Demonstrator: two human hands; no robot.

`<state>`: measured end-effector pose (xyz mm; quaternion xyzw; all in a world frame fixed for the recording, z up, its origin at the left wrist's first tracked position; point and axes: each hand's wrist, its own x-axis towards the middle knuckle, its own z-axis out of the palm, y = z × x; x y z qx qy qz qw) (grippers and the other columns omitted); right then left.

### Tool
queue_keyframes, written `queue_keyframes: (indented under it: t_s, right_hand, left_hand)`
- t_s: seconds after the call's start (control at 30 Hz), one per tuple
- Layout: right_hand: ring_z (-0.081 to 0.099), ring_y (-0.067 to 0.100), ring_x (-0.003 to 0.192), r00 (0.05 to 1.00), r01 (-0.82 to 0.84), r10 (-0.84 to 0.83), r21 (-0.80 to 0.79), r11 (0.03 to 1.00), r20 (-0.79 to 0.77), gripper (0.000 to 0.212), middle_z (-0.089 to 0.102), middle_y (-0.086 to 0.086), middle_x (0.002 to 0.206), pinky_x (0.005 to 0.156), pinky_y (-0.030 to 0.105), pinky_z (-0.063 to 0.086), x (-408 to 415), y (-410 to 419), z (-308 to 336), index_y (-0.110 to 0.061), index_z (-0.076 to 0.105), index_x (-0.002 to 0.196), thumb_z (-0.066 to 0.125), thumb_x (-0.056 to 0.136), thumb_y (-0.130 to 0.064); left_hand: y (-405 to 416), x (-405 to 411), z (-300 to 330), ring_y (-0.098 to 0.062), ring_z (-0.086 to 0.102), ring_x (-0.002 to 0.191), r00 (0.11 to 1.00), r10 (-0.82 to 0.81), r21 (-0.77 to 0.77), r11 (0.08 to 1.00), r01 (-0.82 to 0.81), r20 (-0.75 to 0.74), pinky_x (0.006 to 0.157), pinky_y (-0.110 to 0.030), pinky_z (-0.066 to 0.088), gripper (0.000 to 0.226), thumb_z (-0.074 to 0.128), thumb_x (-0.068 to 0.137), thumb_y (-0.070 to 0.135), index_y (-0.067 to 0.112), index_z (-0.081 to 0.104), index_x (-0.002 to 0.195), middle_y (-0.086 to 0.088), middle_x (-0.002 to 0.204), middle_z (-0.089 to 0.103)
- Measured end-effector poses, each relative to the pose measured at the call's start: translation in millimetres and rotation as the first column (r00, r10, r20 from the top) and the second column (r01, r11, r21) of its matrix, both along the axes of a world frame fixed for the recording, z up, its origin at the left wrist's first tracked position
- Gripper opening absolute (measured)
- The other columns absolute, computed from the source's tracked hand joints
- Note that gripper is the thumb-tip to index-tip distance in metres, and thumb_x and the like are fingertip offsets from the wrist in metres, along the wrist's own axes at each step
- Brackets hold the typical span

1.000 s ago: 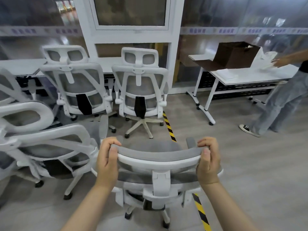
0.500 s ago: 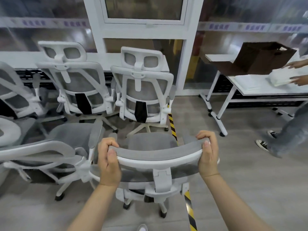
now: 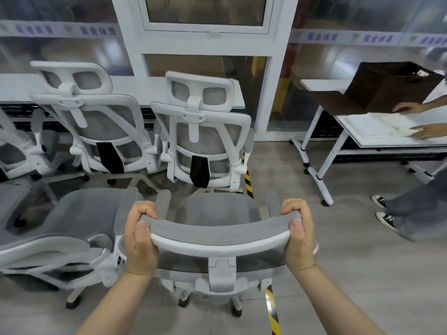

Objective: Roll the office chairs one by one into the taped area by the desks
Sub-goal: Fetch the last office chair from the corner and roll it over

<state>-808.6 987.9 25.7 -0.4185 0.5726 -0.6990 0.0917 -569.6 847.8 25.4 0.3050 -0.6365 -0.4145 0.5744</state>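
Both hands grip headrest of the chair in transit, fingers curled over its top edge, thumbs behind.

Left hand (image 3: 140,238) and right hand (image 3: 298,234) hold either end of the grey headrest (image 3: 217,232); pushed chair (image 3: 219,209) straddles the striped floor tape (image 3: 248,181), seat just behind a parked chair (image 3: 202,131). Task looks well along: parked left of the tape, counted, four chairs at least — two upright at the surface (image 3: 135,89), one partly cut off, one (image 3: 72,213) just beside the pushed chair. This chair still needs nudging fully left of the tape. Right of the tape: one table (image 3: 362,131), one brown box (image 3: 389,85), one other person.
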Motion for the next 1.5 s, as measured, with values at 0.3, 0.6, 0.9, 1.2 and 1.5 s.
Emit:
queue_keyframes:
  t_s: [0.3, 0.6, 0.9, 1.2, 1.5]
  right_hand:
    - [0.044, 0.013, 0.072, 0.993, -0.104, 0.104, -0.004, 0.995, 0.06, 0.021, 0.047, -0.009, 0.078, 0.066, 0.025, 0.037, -22.5, -10.8, 0.8, -0.022, 0.048, 0.081, 0.037, 0.08, -0.04]
    - [0.043, 0.022, 0.075, 0.975, -0.219, 0.219, 0.023, 0.975, 0.038, 0.018, 0.045, 0.0, 0.081, 0.069, 0.036, 0.037, -9.2, -14.4, 0.0, -0.023, 0.048, 0.084, 0.041, 0.081, -0.039]
    - [0.044, 0.021, 0.071, 0.969, -0.247, 0.247, 0.041, 0.968, -0.006, 0.022, 0.046, -0.005, 0.078, 0.068, 0.033, 0.037, 20.0, -43.9, 10.7, -0.022, 0.047, 0.081, 0.043, 0.083, -0.043]
    - [0.042, 0.016, 0.072, 0.984, -0.157, 0.156, 0.007, 0.988, 0.088, 0.022, 0.046, -0.005, 0.078, 0.068, 0.031, 0.035, 0.6, -74.5, 9.2, -0.021, 0.048, 0.081, 0.04, 0.085, -0.04]
    - [0.041, 0.017, 0.072, 0.987, -0.157, 0.156, 0.03, 0.987, 0.042, 0.022, 0.044, -0.001, 0.079, 0.067, 0.029, 0.036, 2.6, -64.8, -8.5, -0.018, 0.046, 0.083, 0.038, 0.083, -0.039]
  left_hand:
    - [12.6, -9.9, 1.2, -0.02, 0.036, 0.069, 0.997, 0.064, 0.012, 0.998, -0.063, -0.038, 0.059, -0.035, 0.028, 0.022, 0.03, 0.082, 0.038, 0.023, 0.044, 0.077, 0.011, 0.079, 0.044]
    - [25.8, 14.3, -7.8, -0.02, 0.037, 0.077, 0.98, 0.151, 0.095, 0.986, -0.139, -0.133, 0.069, -0.037, 0.03, 0.022, 0.03, 0.081, 0.032, 0.019, 0.046, 0.074, 0.005, 0.079, 0.044]
    - [3.0, 43.5, -6.7, -0.014, 0.041, 0.076, 0.956, 0.211, 0.191, 0.966, -0.173, -0.205, 0.072, -0.025, 0.037, 0.026, 0.021, 0.08, 0.005, 0.015, 0.043, 0.069, 0.006, 0.074, 0.045]
    - [-47.6, 13.6, 9.3, -0.016, 0.038, 0.073, 0.979, 0.172, 0.182, 0.972, -0.15, -0.113, 0.068, -0.032, 0.031, 0.022, 0.03, 0.075, 0.007, 0.021, 0.044, 0.067, 0.003, 0.073, 0.044]
    - [-58.9, 11.8, -2.6, -0.017, 0.039, 0.075, 0.987, 0.116, 0.143, 0.985, -0.099, -0.111, 0.071, -0.031, 0.032, 0.027, 0.026, 0.08, 0.001, 0.019, 0.044, 0.071, 0.004, 0.075, 0.044]
